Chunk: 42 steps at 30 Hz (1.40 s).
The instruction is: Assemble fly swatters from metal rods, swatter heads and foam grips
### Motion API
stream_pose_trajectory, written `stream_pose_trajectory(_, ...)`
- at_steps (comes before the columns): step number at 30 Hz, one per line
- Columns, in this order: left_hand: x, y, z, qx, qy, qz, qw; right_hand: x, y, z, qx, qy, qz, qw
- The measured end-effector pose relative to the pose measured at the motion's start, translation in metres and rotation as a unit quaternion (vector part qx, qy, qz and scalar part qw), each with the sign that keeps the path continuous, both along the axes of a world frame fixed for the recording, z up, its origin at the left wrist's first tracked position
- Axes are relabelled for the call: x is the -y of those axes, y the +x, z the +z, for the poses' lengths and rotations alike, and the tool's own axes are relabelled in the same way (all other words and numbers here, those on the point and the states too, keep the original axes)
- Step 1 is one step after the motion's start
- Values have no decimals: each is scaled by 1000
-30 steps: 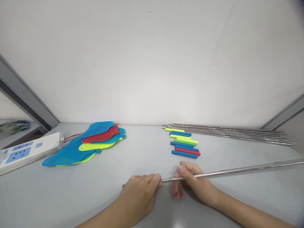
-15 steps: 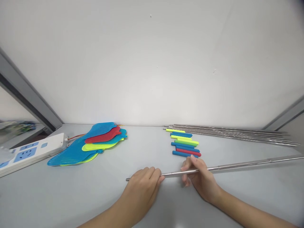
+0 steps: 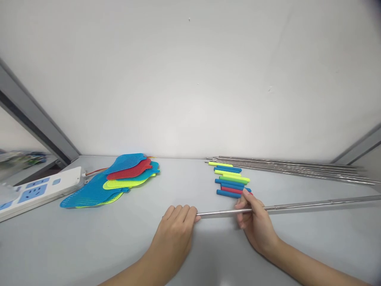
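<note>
rod (image 3: 303,205) runs through both hands over the counter (image 3: 89,246), leaving view at the right, nearer than the tubes (image 3: 234,178). left hand (image 3: 177,227) has its fingers clamped round the thin end; those of the right hand (image 3: 259,228) curl about it, whether gripping i cannot tell. any pull should probably go straight lengthwise, lest thin sections bend.

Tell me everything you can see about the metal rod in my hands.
The rod looks metallic: silvery, shiny, slim, with joints between sections. It slants slightly upward rightward across the picture, running out of frame. Your left hand covers its left end; your right hand loosely holds it farther along.
</note>
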<state>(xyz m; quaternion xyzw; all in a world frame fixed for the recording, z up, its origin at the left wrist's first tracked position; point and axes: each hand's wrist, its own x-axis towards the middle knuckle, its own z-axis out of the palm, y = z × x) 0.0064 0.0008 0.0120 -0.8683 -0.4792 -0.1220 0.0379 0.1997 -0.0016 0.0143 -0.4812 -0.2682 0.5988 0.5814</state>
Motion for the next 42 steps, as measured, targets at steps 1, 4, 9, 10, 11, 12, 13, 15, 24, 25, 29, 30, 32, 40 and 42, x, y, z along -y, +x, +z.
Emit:
stream_pose_trajectory(1, 0, 0, -1, -1, -6, -3, 1000, 0, 0, 0, -2, 5, 7, 1000)
stream_pose_trajectory(4, 0, -1, -2, 0, -19, -17, 1000, -1, -1, 0, -12, 20, 35, 999)
stream_pose_trajectory(9, 1, 0, -2, 4, -29, -42, 999, 1, -2, 0, -31, 54, 61, 996)
stream_pose_trajectory(10, 2, 0, -2, 3, -31, -44, 999, 1, -2, 0, -32, 58, 66, 996)
stream_pose_trajectory(11, 2, 0, -2, 1, -32, -44, 999, 2, -2, 0, -31, 63, 74, 995)
stream_pose_trajectory(12, 2, 0, -2, 1, -35, -44, 998, 3, -3, 0, -29, 67, 82, 994)
stream_pose_trajectory(13, 2, 0, -1, 0, -39, -45, 998, 3, -3, 0, -27, 69, 88, 993)
stream_pose_trajectory(15, 2, -1, 0, 3, -48, -48, 998, 5, -3, 0, -22, 70, 98, 992)
stream_pose_trajectory(24, 2, -7, -1, 26, -52, -95, 994, 16, -4, 1, -22, 98, 130, 986)
stream_pose_trajectory(25, 2, -7, -2, 29, -50, -98, 994, 17, -4, 1, -23, 99, 136, 985)
stream_pose_trajectory(29, 2, -8, -3, 29, -57, -111, 992, 18, -5, -1, -21, 102, 170, 980)
stream_pose_trajectory(30, 2, -8, -3, 28, -59, -113, 991, 18, -5, -1, -19, 102, 180, 978)
stream_pose_trajectory(32, 2, -8, -3, 26, -60, -116, 991, 17, -5, -2, -13, 101, 201, 974)
stream_pose_trajectory(40, 1, -8, 0, 17, -84, -131, 988, 15, -6, 5, 79, 122, 301, 943)
stream_pose_trajectory(42, 1, -8, 0, 15, -90, -133, 987, 15, -5, 6, 90, 123, 311, 938)
